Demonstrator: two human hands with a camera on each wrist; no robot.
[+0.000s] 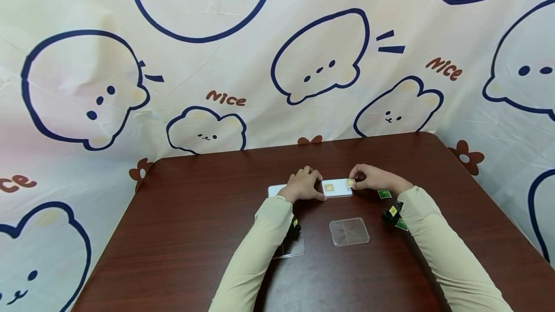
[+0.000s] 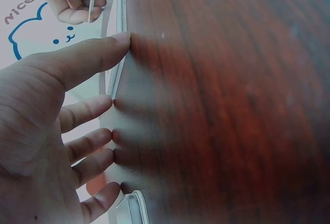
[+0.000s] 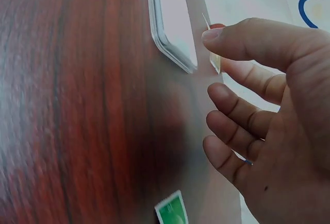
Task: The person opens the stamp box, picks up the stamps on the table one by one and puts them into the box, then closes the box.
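A thin white flat case (image 1: 337, 193) lies on the table with one small tan square card (image 1: 329, 188) on its left half. My left hand (image 1: 302, 185) holds the case's left end, thumb at the near edge (image 2: 122, 37) and index fingertip at the corner. Between thumb and index finger, my right hand (image 1: 375, 178) pinches another small tan square card (image 3: 215, 62) over the case's right end. Its other fingers are loosely bent and hold nothing. Left of my left hand lies a second white case (image 1: 274, 189), partly hidden by that hand.
A clear plastic lid (image 1: 349, 232) lies nearer on the brown table (image 1: 186, 235). Another clear lid (image 1: 297, 250) is partly under my left forearm. Small green cards (image 1: 384, 194) lie by my right wrist, one partly covered by the wrist camera. A patterned cloth (image 1: 256, 61) hangs behind the table.
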